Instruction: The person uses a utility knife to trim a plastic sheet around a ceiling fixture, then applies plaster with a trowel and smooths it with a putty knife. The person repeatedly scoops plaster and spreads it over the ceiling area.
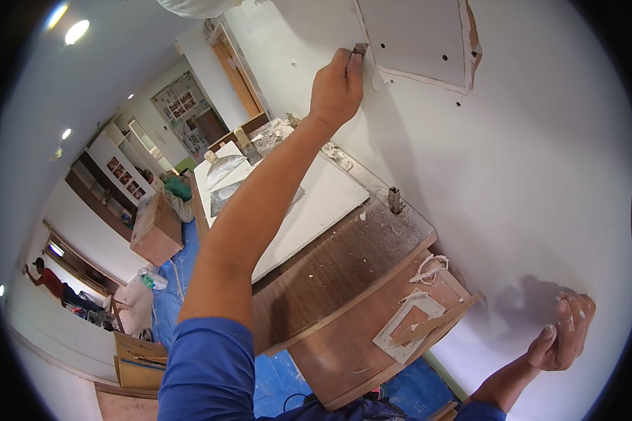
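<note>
My left hand (338, 85) reaches up to the white wall (498, 182). Pinched between its thumb and fingers is a small, dark, flat blade-like piece (360, 49), its exact kind unclear. It is beside the left edge of a squarish wall panel (421, 38) with a rough outline and dark screw spots. A thin whitish strip (375, 78) hangs from the panel's lower left corner. Lower right, my right hand (569, 333) is near the wall with loosely bent fingers and the thumb apart. White smears mark its fingers, and nothing shows in it.
Below the wall stands a brown wooden surface (330, 249) bearing a white board (330, 189), wide putty knives (225, 168) and dusty scraps. A lower wooden panel (344, 351) holds a cut-out frame (418, 316). Blue sheeting (281, 382) covers the floor. Far left, another person (49, 281) is visible.
</note>
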Tool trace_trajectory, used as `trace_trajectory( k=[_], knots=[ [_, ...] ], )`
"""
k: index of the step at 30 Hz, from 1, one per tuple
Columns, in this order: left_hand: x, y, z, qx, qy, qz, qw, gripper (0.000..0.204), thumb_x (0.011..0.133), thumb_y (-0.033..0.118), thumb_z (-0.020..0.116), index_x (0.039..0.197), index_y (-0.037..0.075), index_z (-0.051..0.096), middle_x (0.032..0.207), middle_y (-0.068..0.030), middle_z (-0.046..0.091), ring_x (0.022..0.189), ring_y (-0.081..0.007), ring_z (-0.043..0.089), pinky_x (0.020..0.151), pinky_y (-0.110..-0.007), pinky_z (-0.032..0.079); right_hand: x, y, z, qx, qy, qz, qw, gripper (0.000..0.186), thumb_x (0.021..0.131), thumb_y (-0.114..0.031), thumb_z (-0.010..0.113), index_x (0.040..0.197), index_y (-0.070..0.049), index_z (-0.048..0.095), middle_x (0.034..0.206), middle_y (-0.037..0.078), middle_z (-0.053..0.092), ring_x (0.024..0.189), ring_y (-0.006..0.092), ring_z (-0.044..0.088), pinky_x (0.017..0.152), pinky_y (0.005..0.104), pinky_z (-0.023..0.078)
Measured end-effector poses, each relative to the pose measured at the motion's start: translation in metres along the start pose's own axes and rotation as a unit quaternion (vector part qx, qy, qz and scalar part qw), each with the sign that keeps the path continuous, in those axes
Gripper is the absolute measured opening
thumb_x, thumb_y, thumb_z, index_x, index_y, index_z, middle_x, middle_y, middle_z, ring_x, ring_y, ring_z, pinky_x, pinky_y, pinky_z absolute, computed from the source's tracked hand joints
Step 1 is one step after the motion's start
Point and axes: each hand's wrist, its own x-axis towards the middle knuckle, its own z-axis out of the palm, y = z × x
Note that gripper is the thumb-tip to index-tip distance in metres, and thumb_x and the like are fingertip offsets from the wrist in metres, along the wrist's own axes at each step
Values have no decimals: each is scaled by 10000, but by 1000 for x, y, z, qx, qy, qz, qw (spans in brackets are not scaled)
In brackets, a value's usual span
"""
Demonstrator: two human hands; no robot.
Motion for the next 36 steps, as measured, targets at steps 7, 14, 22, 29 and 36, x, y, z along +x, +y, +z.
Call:
trace_trajectory(
  k=[7, 14, 22, 29, 36],
  knots=[
    [-16, -2, -2, -8, -31, 18, 999, 258, 1062, 212, 525, 906, 12, 484, 650, -224, 584, 624, -467, 575, 580, -512, 448, 5, -6, 1, -4, -1, 6, 1000, 312, 1010, -151, 525, 1124, 77, 706, 925, 208, 683, 823, 366, 635, 737, 495, 476],
    [-14, 0, -20, 24, -107, -9, 994, 273, 1081, 244, 494, 967, -1, 531, 665, -234, 580, 624, -444, 573, 618, -475, 463, 9, -6, 1, 6, 9, 20, 1000, 303, 900, -133, 592, 1069, 78, 727, 900, 211, 685, 781, 376, 629, 697, 471, 465],
    [-8, 9, -34, 74, -149, -14, 986, 289, 1071, 274, 501, 986, 2, 545, 707, -240, 636, 700, -471, 617, 661, -536, 478, 12, -9, 2, 28, 28, 46, 998, 271, 888, -112, 619, 1046, 80, 724, 897, 191, 686, 816, 359, 621, 729, 447, 470],
    [-21, 4, -28, -150, 31, -173, 973, 342, 1006, 336, 686, 976, 12, 577, 664, -56, 588, 601, -152, 524, 606, -338, 474, 19, -19, -3, 68, 20, 85, 994, 267, 897, -160, 654, 1046, 40, 749, 906, 167, 690, 834, 340, 612, 784, 452, 484],
    [-10, 33, -19, -40, 30, -11, 999, 463, 854, 298, 864, 1074, -57, 664, 833, -95, 662, 746, -205, 611, 720, -336, 519, 20, -22, -8, 59, 19, 94, 994, 255, 887, -158, 664, 1031, 29, 761, 908, 152, 691, 843, 333, 616, 825, 468, 491]
  ],
)
